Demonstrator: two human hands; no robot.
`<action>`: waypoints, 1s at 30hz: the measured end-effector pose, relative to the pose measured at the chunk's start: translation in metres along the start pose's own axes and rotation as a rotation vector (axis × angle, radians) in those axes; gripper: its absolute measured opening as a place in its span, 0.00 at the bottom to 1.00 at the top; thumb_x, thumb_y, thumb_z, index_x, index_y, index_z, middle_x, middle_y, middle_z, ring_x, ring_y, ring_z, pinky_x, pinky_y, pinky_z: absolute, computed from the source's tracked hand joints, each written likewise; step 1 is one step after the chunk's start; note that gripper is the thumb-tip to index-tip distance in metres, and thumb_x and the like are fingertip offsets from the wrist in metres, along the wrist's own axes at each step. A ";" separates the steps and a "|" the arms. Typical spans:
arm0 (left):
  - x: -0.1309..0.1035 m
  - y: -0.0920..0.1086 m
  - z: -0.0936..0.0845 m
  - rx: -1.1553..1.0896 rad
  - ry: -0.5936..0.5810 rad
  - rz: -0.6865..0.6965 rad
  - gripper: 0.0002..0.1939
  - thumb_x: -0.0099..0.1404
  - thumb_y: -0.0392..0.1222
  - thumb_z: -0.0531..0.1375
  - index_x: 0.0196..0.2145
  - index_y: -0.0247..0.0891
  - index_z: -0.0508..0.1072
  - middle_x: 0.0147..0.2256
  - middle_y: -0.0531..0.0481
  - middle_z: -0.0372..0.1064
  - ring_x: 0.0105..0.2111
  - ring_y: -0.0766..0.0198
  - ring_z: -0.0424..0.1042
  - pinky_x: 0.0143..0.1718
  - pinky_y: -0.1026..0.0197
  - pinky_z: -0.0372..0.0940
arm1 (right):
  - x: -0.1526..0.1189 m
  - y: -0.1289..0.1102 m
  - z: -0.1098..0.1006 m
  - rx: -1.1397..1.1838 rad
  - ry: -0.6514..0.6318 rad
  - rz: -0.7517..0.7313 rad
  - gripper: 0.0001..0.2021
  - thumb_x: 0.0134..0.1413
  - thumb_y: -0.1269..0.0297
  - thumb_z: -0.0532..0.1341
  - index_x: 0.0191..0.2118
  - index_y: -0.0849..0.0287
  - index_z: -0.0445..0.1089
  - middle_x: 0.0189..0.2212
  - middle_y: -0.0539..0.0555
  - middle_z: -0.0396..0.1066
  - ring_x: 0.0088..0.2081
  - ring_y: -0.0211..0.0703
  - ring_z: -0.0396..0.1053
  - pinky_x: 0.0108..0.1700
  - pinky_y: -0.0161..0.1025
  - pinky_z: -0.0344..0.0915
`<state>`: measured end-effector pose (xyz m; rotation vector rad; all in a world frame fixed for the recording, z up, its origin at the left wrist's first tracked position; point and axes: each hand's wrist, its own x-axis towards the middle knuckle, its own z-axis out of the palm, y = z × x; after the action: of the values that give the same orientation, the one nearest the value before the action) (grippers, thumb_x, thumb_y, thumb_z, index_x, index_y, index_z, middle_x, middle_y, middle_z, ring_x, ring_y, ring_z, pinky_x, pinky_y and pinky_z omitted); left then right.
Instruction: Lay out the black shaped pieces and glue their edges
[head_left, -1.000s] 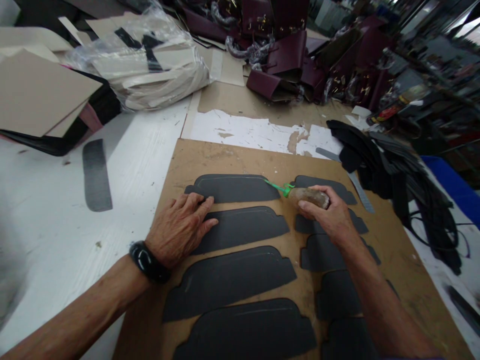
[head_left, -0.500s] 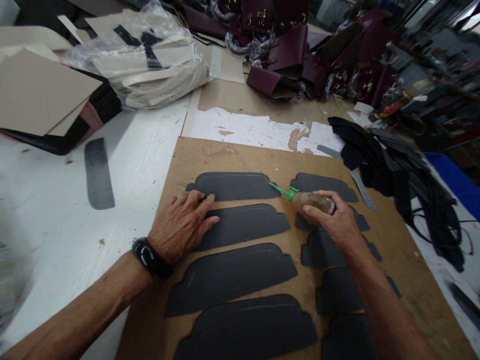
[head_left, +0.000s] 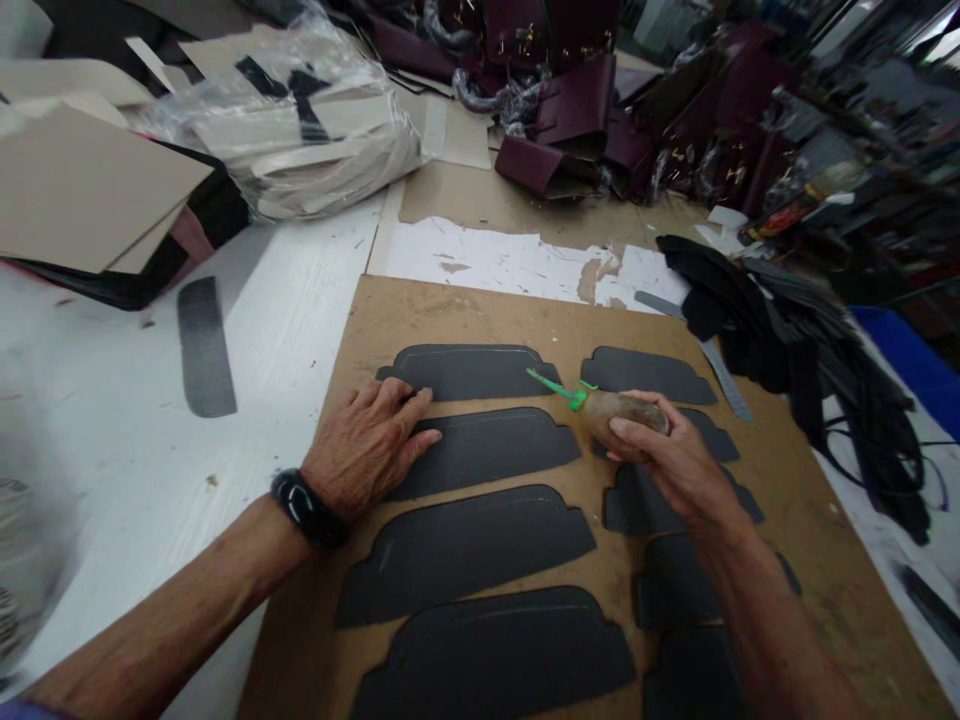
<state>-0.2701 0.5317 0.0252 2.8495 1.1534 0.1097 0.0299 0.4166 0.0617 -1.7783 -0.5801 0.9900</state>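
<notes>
My right hand (head_left: pixel 675 445) is wrapped round a squeeze bottle (head_left: pixel 609 410) with a green nozzle, held tilted to the left. Its tip hangs over the right part of the farthest dark grey panel (head_left: pixel 476 375); whether it touches is too fine to tell. A thin pale line runs along that panel's upper edge. My left hand (head_left: pixel 371 440) lies with fingers spread, fingertips on the left end of this panel and thumb over the second panel (head_left: pixel 502 448). More dark panels (head_left: pixel 480 550) lie in two columns on the brown board (head_left: pixel 450 300), partly hidden by my right arm.
A loose grey strip (head_left: pixel 206 350) lies on the white table at left, near stacked beige sheets (head_left: pixel 97 190) and a plastic-wrapped bundle (head_left: pixel 322 150). Maroon leather bags (head_left: pixel 570 110) are piled at the back. Black material (head_left: pixel 780 330) and a blue bin (head_left: pixel 915 370) are at right.
The nozzle tip has moved slightly left and down from the panel's right shoulder, with the bottle tilting a little in my right hand. My left hand stays in place on the panel.
</notes>
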 end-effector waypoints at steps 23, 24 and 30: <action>-0.017 0.004 -0.044 -0.260 0.383 -0.141 0.17 0.69 0.45 0.45 0.40 0.35 0.71 0.37 0.43 0.69 0.35 0.59 0.68 0.36 0.57 0.65 | -0.181 0.040 -0.100 0.798 0.269 0.205 0.18 0.42 0.56 0.63 0.42 0.52 0.72 0.39 0.56 0.77 0.37 0.51 0.75 0.26 0.39 0.69; -0.031 0.023 -0.050 -0.263 0.407 -0.124 0.17 0.70 0.45 0.45 0.41 0.35 0.70 0.37 0.43 0.69 0.37 0.58 0.68 0.37 0.56 0.65 | -0.188 0.046 -0.107 0.819 0.285 0.225 0.17 0.41 0.57 0.63 0.41 0.52 0.73 0.38 0.56 0.77 0.37 0.50 0.75 0.27 0.40 0.70; -0.096 0.193 -0.039 -0.348 0.137 0.259 0.12 0.69 0.37 0.49 0.44 0.40 0.71 0.41 0.47 0.71 0.40 0.61 0.67 0.44 0.56 0.64 | -0.210 0.078 -0.153 0.877 0.278 0.190 0.15 0.38 0.60 0.66 0.37 0.50 0.73 0.33 0.52 0.77 0.35 0.48 0.75 0.26 0.38 0.70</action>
<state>-0.2094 0.3276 0.0770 2.6888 0.6916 0.4748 0.0372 0.1475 0.0951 -1.1454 0.2018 0.9020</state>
